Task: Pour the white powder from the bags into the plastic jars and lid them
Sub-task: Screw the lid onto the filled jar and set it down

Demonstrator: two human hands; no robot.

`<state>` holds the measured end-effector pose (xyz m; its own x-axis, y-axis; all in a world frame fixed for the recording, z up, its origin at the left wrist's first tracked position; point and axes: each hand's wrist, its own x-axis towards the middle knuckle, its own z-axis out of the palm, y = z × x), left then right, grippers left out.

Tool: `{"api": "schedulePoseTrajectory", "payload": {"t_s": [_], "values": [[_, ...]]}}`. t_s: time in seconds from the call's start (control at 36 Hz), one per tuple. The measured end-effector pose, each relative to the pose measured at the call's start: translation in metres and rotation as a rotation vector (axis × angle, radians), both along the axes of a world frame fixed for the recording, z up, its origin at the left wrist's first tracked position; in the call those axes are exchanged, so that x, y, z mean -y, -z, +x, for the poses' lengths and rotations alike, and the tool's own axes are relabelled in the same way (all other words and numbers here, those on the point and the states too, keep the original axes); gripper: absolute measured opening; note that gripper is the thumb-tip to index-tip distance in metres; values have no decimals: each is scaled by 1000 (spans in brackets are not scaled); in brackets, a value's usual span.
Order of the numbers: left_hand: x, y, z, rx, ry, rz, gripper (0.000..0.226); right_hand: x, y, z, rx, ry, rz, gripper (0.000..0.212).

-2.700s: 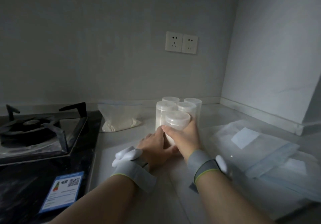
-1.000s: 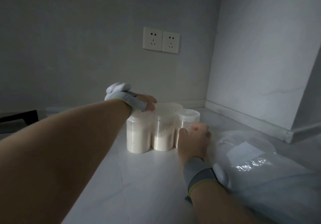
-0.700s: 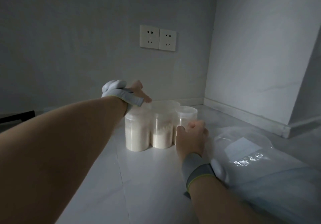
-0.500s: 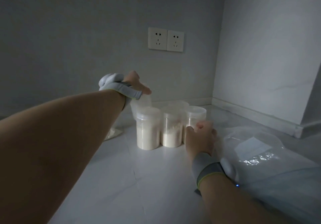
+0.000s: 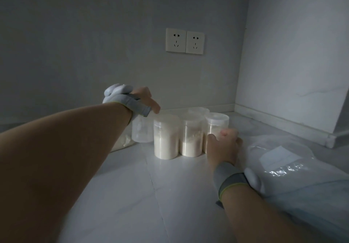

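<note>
Several lidded plastic jars of white powder stand clustered on the pale counter (image 5: pixel 170 195): a front left jar (image 5: pixel 166 139), a middle jar (image 5: pixel 190 139) and a right jar (image 5: pixel 217 120). My left hand (image 5: pixel 145 99) reaches over them and grips the top of a nearly empty clear jar (image 5: pixel 141 131) at the cluster's left; its fingers are hidden behind the wrist. I cannot tell if that jar touches the counter. My right hand (image 5: pixel 222 146) sits with curled fingers against the right jar's lower front; a grip is unclear. A bag of powder (image 5: pixel 122 142) lies behind my left forearm.
Crumpled clear plastic bags (image 5: pixel 294 169) with a white label lie on the counter to the right, under my right wrist. A double wall socket (image 5: pixel 185 40) is on the back wall. The side wall and its skirting close off the right corner.
My left hand went from cupping the front jar to reaching over the cluster, lifted the clear jar from behind and carried it down to the left. The right hand stayed by the right jar.
</note>
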<state>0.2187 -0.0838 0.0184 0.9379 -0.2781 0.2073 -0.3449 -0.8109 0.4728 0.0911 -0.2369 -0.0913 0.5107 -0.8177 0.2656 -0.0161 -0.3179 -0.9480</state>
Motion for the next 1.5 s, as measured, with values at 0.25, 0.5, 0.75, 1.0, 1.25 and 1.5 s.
{"api": "schedulePoseTrajectory", "payload": {"t_s": [0.25, 0.5, 0.75, 1.0, 1.25, 1.5], "values": [[-42, 21, -38, -2, -43, -5, 66, -19, 0, -9, 53, -30, -18, 29], [-71, 58, -97, 40, 50, -396, 76, -58, 3, -26, -37, -118, 30, 23], [-74, 114, -142, 133, 91, -811, 89, -99, 7, -32, -229, -273, -65, 19], [-68, 119, -135, -15, -49, -749, 77, -116, 7, -12, -350, -336, -141, 5], [-66, 119, -134, 39, -75, -704, 78, -122, -2, 1, 128, -539, 188, 23], [-70, 111, -139, 158, -76, -345, 75, -121, -13, -10, 270, -573, 233, 23]]}}
